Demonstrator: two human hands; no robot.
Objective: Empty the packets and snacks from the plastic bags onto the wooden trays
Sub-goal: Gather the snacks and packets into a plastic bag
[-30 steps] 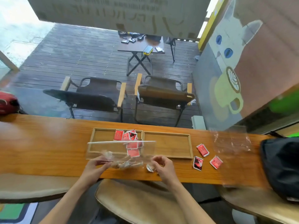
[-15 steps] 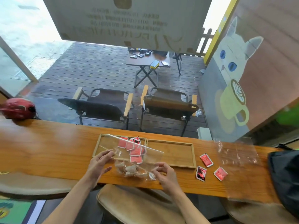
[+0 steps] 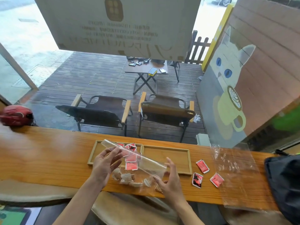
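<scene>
Your left hand (image 3: pixel 105 166) and right hand (image 3: pixel 168 179) hold the clear bag (image 3: pixel 138 169) above the near edge of the table (image 3: pixel 48 159); left fingers (image 3: pixel 113 153) pinch the sealed top strip, right fingers pinch the lower right corner. The pale snacks (image 3: pixel 128 177) sit low in the bag, over the table edge rather than over a tray. Risk: if the bag opens or tips here, the snacks may fall off the edge. The left tray (image 3: pixel 95 153) holds red packets (image 3: pixel 131 163); the right tray (image 3: pixel 165 158) offers open room. Three stray packets (image 3: pixel 202 166) and an empty bag (image 3: pixel 235 172) lie to your right.
</scene>
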